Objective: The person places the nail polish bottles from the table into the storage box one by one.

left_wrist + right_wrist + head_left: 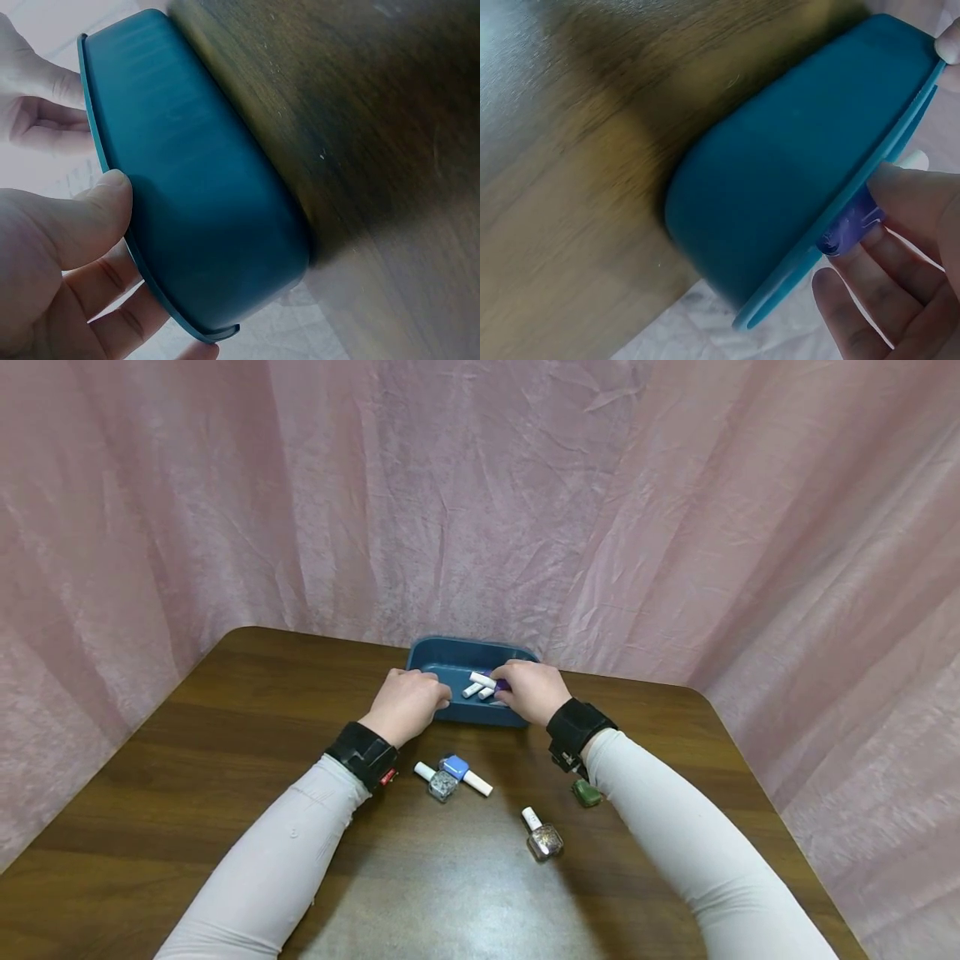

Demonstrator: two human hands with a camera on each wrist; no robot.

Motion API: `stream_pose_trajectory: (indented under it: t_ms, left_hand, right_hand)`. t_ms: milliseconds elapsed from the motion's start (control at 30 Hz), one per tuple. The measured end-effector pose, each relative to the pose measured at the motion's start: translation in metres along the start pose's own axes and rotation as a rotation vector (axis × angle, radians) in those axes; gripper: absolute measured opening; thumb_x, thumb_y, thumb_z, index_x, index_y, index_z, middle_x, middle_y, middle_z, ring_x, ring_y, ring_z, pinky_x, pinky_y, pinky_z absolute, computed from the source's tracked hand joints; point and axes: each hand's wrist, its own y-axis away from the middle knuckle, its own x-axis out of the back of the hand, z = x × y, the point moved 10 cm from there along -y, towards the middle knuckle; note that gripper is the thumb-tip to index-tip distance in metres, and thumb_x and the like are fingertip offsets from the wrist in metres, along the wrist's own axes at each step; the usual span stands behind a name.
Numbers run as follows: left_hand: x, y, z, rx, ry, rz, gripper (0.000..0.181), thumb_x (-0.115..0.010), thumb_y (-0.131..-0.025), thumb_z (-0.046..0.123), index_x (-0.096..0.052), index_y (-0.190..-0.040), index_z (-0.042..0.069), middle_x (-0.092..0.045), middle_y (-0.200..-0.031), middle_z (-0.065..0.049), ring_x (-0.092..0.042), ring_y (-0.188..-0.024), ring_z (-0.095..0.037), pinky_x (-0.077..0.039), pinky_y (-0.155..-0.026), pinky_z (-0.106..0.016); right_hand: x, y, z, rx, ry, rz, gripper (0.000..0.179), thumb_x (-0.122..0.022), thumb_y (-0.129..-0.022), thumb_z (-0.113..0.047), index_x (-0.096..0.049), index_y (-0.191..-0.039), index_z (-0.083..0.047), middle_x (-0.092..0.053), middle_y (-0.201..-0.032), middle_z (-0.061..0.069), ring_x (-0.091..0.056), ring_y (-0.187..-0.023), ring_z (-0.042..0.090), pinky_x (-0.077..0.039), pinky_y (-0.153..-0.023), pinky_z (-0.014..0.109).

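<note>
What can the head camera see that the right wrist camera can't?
Only the head view shows the nail polish bottles still lying on the table: a silver glitter bottle, a blue bottle, a gold glitter bottle and a green bottle, plus the left hand on the tray's rim. Only the right wrist view shows the tray's outer wall close up. Both show the teal tray and the right hand holding a purple bottle at its rim.
</note>
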Motion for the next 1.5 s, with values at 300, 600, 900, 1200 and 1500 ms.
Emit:
stream_pose_trajectory:
  t_ms: [300, 600, 900, 1200, 1500]
  left_hand:
    - [-0.001, -0.001, -0.001, 0.012, 0.001, -0.021, 0.012, -0.076, -0.106, 0.02, -0.088, -0.107, 0.021, -0.078, -0.097, -0.003, -0.074, -0.097, -0.029, -0.054, -0.093, -0.059]
    - [-0.003, 0.0, -0.002, 0.024, 0.009, -0.035, 0.012, -0.075, -0.107, 0.02, -0.087, -0.11, 0.021, -0.078, -0.098, -0.003, -0.073, -0.097, -0.028, -0.053, -0.095, -0.059]
    - [-0.002, 0.001, -0.001, 0.006, 0.005, -0.007, 0.01, -0.078, -0.105, 0.023, -0.087, -0.107, 0.021, -0.077, -0.094, -0.002, -0.074, -0.095, -0.028, -0.054, -0.093, -0.058]
    - [0.0, 0.002, 0.0, 0.0, 0.001, -0.003, 0.009, -0.078, -0.105, 0.023, -0.086, -0.103, 0.02, -0.075, -0.09, -0.002, -0.073, -0.092, -0.028, -0.053, -0.092, -0.058]
    - [-0.001, 0.002, 0.0, 0.001, 0.0, -0.008, 0.01, -0.078, -0.105, 0.024, -0.087, -0.104, 0.02, -0.074, -0.089, -0.001, -0.072, -0.09, -0.027, -0.054, -0.092, -0.057]
  right_hand:
    - [-0.006, -0.012, -0.004, 0.002, -0.032, -0.016, 0.022, -0.082, -0.103, -0.021, -0.083, -0.124, -0.013, -0.078, -0.099, 0.001, -0.069, -0.084, 0.017, -0.058, -0.074, 0.04]
    - [-0.019, -0.021, -0.008, -0.002, -0.05, -0.056, 0.024, -0.082, -0.103, -0.022, -0.085, -0.126, -0.016, -0.082, -0.103, 0.001, -0.071, -0.083, 0.015, -0.059, -0.077, 0.037]
    - [-0.022, -0.026, -0.012, 0.001, -0.071, -0.112, 0.023, -0.083, -0.102, -0.023, -0.085, -0.124, -0.015, -0.083, -0.107, 0.001, -0.076, -0.092, 0.017, -0.061, -0.081, 0.037]
    - [-0.03, -0.032, -0.013, 0.016, -0.092, -0.145, 0.024, -0.082, -0.103, -0.023, -0.085, -0.125, -0.015, -0.083, -0.114, 0.003, -0.077, -0.102, 0.019, -0.061, -0.088, 0.037]
    - [-0.031, -0.034, -0.014, 0.018, -0.114, -0.169, 0.023, -0.082, -0.103, -0.02, -0.084, -0.125, -0.013, -0.082, -0.116, 0.004, -0.076, -0.103, 0.02, -0.06, -0.09, 0.038]
